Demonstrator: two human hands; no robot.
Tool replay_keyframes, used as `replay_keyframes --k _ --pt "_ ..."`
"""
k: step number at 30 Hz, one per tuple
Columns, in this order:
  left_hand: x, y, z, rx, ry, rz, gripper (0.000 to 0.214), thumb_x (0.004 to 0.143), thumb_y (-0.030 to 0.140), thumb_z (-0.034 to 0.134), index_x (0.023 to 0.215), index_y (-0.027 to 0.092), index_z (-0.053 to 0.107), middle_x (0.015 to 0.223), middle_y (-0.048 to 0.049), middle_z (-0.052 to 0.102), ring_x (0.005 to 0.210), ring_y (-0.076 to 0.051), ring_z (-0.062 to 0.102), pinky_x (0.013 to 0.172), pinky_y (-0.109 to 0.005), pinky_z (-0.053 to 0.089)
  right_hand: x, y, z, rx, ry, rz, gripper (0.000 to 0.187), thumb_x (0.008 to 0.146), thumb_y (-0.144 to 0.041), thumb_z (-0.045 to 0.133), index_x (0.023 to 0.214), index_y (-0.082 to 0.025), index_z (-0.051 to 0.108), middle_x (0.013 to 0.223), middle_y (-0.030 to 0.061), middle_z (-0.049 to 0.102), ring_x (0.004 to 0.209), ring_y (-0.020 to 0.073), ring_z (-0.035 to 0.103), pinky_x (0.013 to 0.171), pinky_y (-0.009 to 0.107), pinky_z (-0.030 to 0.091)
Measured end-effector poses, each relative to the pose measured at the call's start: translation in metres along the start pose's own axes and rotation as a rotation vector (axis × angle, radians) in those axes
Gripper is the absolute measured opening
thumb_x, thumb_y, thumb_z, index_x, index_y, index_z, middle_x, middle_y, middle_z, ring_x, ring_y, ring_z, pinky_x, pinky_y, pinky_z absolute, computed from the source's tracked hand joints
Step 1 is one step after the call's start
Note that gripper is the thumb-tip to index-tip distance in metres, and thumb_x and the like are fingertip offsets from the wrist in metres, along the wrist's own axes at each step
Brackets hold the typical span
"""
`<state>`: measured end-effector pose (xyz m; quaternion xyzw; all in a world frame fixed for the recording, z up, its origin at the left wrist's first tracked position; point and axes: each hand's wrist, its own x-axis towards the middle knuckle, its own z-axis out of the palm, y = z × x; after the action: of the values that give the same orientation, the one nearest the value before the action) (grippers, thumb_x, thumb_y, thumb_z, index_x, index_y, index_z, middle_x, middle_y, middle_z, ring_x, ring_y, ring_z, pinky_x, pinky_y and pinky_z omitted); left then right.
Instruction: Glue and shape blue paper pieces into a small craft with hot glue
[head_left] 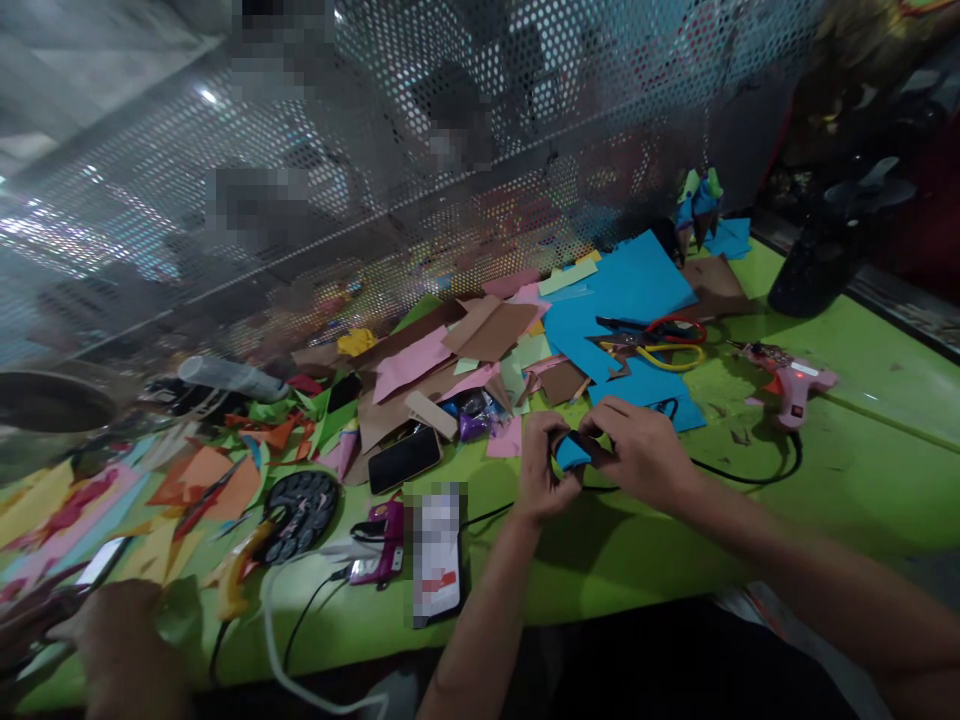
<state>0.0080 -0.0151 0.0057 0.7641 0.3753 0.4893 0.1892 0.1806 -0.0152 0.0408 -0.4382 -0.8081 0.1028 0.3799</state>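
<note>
Fingers of my left hand [544, 470] curl around a small piece of blue paper [573, 453], which looks rolled or folded. From the other side my right hand [641, 445] pinches the same piece near its edge. Both hands are just above the green table [585, 570]. Behind them lies a large blue sheet [637, 285], with red-handled scissors [686, 328] and yellow-handled scissors [682, 356] on top. To the right of my hands a pink glue gun [796, 385] rests on the table, its cord running behind my right wrist.
A lit phone [437, 560] lies left of my forearm, near a purple power bank [382, 545] and a dark phone [405, 460]. Brown sheets [491, 330] and paper scraps spread along the perforated metal panel [480, 180]. A co-worker's hand [124, 630] is at left. A dark bottle [814, 250] stands right.
</note>
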Motion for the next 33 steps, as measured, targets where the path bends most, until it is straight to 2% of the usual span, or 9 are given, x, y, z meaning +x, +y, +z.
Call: replay_keyframes --k 6,12,18,25,33 --pt "0.001 0.001 0.001 0.026 -0.014 0.030 0.036 0.074 0.021 0.053 0.109 0.023 0.044 0.097 -0.0045 0.046 0.089 -0.020 0.048 0.075 -0.033 0.043 0.000 0.002 -0.001 -0.033 0.006 0.004 0.008 0.085 -0.019 0.061 0.092 -0.019 0.063 0.084 0.0047 0.069 0.061 0.0151 0.054 0.057 0.028 0.027" --pt "0.000 -0.001 -0.001 0.078 -0.053 0.030 0.032 0.076 0.027 0.055 0.106 0.022 0.044 0.095 -0.0040 0.046 0.087 -0.020 0.047 0.074 -0.033 0.042 0.003 0.003 -0.008 -0.001 -0.090 0.003 0.007 0.081 -0.015 0.060 0.083 -0.019 0.066 0.076 0.0031 0.068 0.063 0.0152 0.056 0.057 0.028 0.026" --pt "-0.001 -0.003 -0.001 0.144 -0.077 0.069 0.034 0.076 0.028 0.054 0.108 0.022 0.044 0.096 -0.0049 0.048 0.088 -0.021 0.048 0.075 -0.035 0.043 0.006 0.003 -0.012 -0.013 -0.171 0.021 0.012 0.078 -0.013 0.060 0.086 -0.018 0.068 0.081 0.0047 0.070 0.069 0.0169 0.059 0.058 0.028 0.025" --pt "-0.001 -0.005 0.001 0.218 -0.081 0.141 0.032 0.078 0.030 0.055 0.107 0.021 0.045 0.094 -0.0060 0.051 0.086 -0.023 0.049 0.074 -0.037 0.041 0.005 0.006 -0.011 -0.054 -0.204 0.005 0.010 0.079 -0.012 0.059 0.083 -0.017 0.066 0.078 0.0046 0.068 0.067 0.0164 0.056 0.057 0.029 0.022" --pt "-0.001 -0.003 0.001 0.219 -0.092 0.122 0.033 0.081 0.032 0.054 0.110 0.021 0.043 0.096 -0.0064 0.050 0.087 -0.022 0.049 0.076 -0.037 0.042 0.005 0.004 -0.011 -0.128 -0.202 -0.027 0.010 0.078 -0.010 0.060 0.084 -0.016 0.064 0.078 0.0052 0.067 0.067 0.0176 0.056 0.058 0.030 0.021"
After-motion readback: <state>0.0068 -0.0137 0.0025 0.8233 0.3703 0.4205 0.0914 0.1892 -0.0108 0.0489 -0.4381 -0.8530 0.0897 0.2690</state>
